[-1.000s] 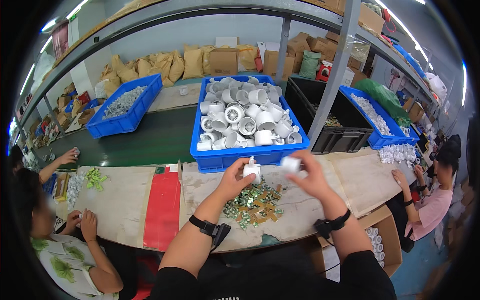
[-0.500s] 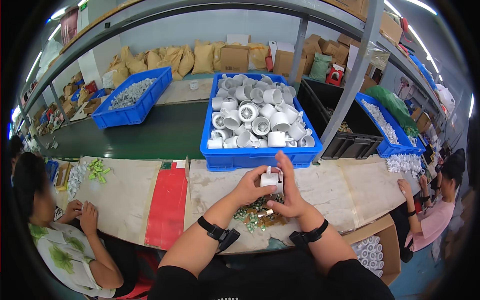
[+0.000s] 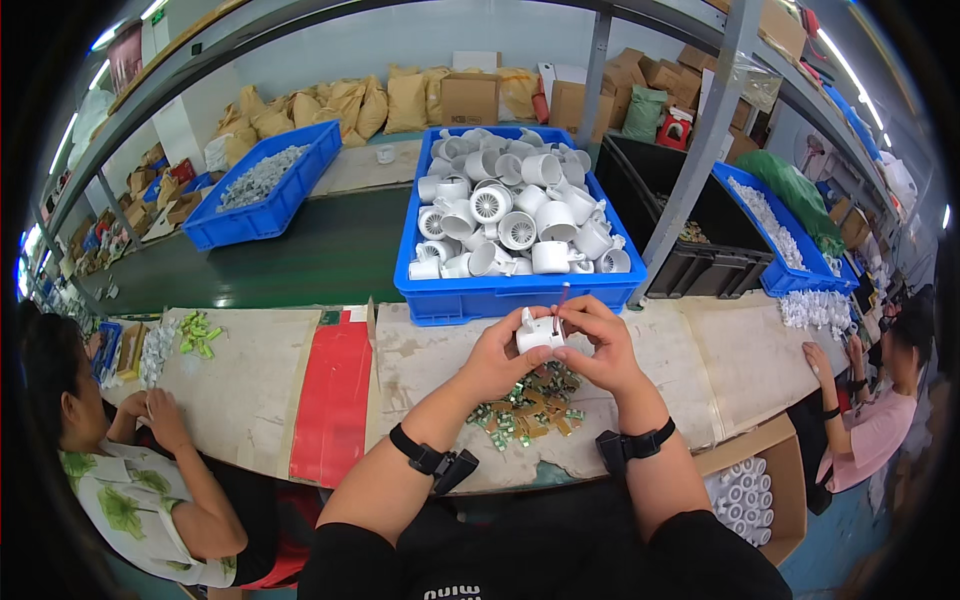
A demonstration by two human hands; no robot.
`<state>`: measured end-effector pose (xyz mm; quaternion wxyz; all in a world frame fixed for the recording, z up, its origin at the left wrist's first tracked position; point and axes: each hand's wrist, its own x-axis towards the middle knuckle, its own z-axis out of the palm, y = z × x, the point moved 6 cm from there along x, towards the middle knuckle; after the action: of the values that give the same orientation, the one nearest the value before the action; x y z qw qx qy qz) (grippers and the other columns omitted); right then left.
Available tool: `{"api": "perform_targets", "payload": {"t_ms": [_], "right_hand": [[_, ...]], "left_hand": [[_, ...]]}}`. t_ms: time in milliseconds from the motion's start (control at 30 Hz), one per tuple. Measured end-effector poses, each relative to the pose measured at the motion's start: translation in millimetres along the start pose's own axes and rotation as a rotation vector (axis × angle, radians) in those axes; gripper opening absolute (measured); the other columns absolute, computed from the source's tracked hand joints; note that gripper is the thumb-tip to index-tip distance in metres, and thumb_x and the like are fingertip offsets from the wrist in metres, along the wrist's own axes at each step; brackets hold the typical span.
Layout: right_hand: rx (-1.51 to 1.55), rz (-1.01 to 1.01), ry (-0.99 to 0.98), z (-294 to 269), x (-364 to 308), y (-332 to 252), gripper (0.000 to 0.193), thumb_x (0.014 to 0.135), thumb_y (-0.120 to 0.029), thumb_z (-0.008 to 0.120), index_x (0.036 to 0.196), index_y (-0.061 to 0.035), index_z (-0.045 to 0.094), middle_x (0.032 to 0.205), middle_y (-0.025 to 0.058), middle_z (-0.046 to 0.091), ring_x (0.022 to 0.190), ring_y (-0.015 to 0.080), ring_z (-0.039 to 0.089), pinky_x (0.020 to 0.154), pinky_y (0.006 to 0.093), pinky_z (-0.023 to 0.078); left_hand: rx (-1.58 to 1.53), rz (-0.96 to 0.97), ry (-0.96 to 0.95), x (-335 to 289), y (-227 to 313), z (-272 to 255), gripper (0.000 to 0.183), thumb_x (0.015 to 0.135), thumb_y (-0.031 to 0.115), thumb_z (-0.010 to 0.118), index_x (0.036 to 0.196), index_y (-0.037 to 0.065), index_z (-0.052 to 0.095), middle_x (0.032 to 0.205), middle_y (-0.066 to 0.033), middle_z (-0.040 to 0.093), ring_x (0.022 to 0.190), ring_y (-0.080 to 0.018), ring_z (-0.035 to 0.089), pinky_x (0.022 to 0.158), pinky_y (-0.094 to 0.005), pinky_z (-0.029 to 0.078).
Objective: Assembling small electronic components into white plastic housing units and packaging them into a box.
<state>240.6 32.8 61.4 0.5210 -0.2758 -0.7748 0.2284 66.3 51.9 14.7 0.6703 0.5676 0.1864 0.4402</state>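
My left hand (image 3: 494, 358) is closed around a white cup-shaped plastic housing (image 3: 535, 334), held on its side just above the worktable. My right hand (image 3: 604, 342) meets it from the other side, thumb against the housing and fingertips bent in. A thin reddish wire-like piece (image 3: 561, 302) sticks up between those fingertips; its lower end is hidden at the housing. Below both hands lies a loose pile of small green and brown circuit boards (image 3: 530, 408). Behind them stands a blue crate (image 3: 520, 300) heaped with similar white housings (image 3: 500, 215).
A black crate (image 3: 700, 270) and a blue crate of white parts (image 3: 790, 272) stand right. Another blue crate (image 3: 235, 232) sits far left. A metal post (image 3: 695, 150) rises beside the central crate. Co-workers sit left (image 3: 150, 470) and right (image 3: 870, 420); a carton of white parts (image 3: 790, 490) is low right.
My right hand has gone from fingers stretched upward to fingertips bent in at the housing. The reddish piece now stands up higher. The view has shifted slightly.
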Motion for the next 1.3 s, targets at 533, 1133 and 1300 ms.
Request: {"api": "perform_targets", "payload": {"t_ms": [533, 1133, 1300], "right_hand": [[0.418, 0.423, -0.022, 14, -14, 30, 0.051, 0.088, -0.003, 0.087, 0.136, -0.0001, 0.072, 0.124, 0.0069, 0.068, 0.105, 0.0167, 0.069, 0.08, 0.0293, 0.063], [-0.04, 0.462, -0.315, -5, -15, 42, 0.024, 0.089, -0.008, 0.08, 0.112, -0.0062, 0.075, 0.11, 0.0109, 0.074, 0.099, 0.0223, 0.071, 0.083, 0.0367, 0.059], [-0.431, 0.503, -0.559, -19, -36, 54, 0.023, 0.08, -0.009, 0.082, 0.102, -0.0095, 0.082, 0.107, 0.012, 0.069, 0.107, 0.0333, 0.066, 0.092, 0.0419, 0.055]], "left_hand": [[0.718, 0.404, 0.104, -5, 21, 0, 0.058, 0.102, 0.024, 0.074, 0.15, -0.003, 0.058, 0.153, -0.0128, 0.045, 0.136, -0.0227, 0.052, 0.109, -0.0368, 0.048], [-0.087, 0.129, 0.376, 2, -3, -29, 0.025, 0.111, 0.009, 0.054, 0.13, -0.004, 0.065, 0.084, -0.006, 0.065, 0.075, -0.0177, 0.07, 0.074, -0.0339, 0.061], [-0.051, 0.139, 0.431, 5, -7, -36, 0.027, 0.112, 0.011, 0.055, 0.132, -0.005, 0.064, 0.09, -0.0084, 0.07, 0.074, -0.0176, 0.07, 0.071, -0.0342, 0.06]]}}
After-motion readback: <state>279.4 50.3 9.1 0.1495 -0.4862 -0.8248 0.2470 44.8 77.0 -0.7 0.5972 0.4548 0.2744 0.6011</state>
